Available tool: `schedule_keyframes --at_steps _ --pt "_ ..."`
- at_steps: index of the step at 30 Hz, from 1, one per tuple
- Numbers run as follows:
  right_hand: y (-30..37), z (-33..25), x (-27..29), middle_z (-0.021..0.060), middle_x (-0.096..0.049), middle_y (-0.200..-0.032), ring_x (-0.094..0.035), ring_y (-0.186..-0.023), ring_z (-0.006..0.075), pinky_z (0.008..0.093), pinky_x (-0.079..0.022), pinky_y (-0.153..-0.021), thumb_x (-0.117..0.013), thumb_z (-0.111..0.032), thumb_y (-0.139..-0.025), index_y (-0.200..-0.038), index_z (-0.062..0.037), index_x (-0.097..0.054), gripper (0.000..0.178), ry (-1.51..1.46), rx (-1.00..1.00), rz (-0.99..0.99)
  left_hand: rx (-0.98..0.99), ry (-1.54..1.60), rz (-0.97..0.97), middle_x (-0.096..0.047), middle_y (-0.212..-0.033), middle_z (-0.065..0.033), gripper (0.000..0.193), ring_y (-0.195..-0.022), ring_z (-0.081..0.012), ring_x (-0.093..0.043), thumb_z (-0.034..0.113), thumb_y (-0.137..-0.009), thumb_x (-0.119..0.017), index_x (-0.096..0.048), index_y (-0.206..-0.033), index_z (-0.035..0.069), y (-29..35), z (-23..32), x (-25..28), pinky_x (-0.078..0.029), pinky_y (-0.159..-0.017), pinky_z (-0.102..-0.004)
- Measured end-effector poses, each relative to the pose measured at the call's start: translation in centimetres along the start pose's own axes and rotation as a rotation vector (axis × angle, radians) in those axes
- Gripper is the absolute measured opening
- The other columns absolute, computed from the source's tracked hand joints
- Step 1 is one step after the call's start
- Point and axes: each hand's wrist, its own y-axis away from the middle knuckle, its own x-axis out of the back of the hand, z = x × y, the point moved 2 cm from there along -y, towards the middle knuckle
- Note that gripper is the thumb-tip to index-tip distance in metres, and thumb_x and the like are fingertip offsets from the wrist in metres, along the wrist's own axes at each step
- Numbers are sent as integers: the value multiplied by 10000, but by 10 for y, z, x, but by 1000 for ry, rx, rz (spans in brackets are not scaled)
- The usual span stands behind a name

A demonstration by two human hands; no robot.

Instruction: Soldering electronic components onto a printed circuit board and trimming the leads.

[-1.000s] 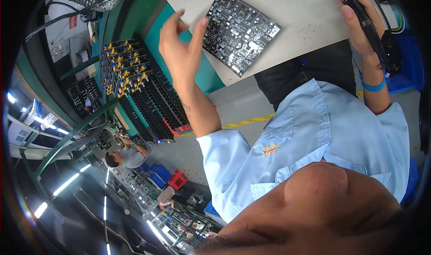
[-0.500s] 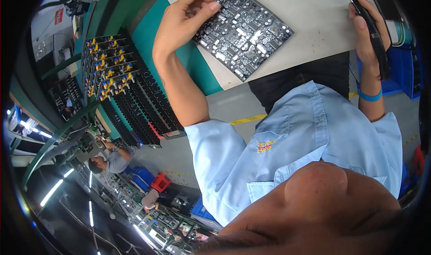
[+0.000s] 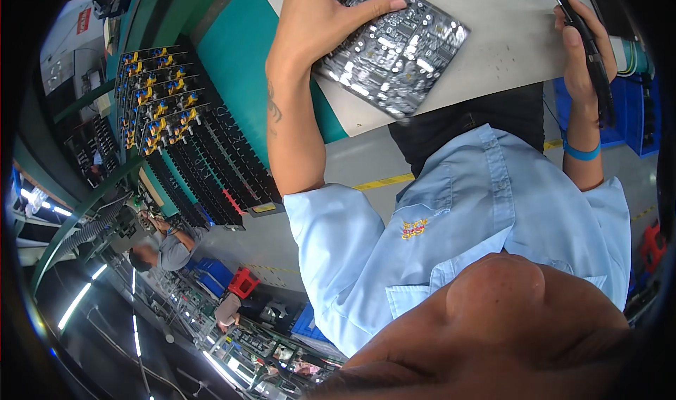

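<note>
A dark panel of circuit boards (image 3: 394,58) sits tilted at an angle over the pale worktop, its surface smeared by motion. My left hand (image 3: 313,23) grips its left side, with the thumb pressed across the top face. The other fingers are mostly hidden at the board's far edge. To the right, my right hand (image 3: 584,58) is wrapped around a slim black hand tool (image 3: 590,55) with a silvery metal end. The tool is held apart from the board, and I cannot make out its exact kind.
On the left, upright rows of boards with yellow and blue parts (image 3: 158,97) stand beside black slotted racks (image 3: 218,157). A green mat (image 3: 236,48) borders the pale worktop (image 3: 500,55). Blue bins (image 3: 612,115) are at the right. A co-worker (image 3: 165,248) works farther off.
My left hand has moved right, and its thumb now reaches farther over the board. The circuit board panel has shifted slightly right. The right hand still holds the tool, nearly unmoved.
</note>
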Motion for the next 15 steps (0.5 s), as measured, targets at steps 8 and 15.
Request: schedule_keyframes --at_steps 8,15 --pt "0 0 6 172 -720 -1065 -681 -915 205 288 -547 -857 -608 -113 -957 -1285 24 -611 357 84 4 -52 395 -462 128 -677 -742 -53 748 -666 -156 -631 617 -768 -778 -671 -1209 22 35 9 18 -490 -634 -264" --pt "2 -4 -8 140 -627 -1058 -579 -837 202 276 -467 -771 -658 -197 -900 -1213 51 -601 404 -53 -185 97 -131 -258 463 -712 -824 -111 733 -723 -262 -668 593 -729 -801 -682 -1165 16 23 -3 14 -525 -661 -331"
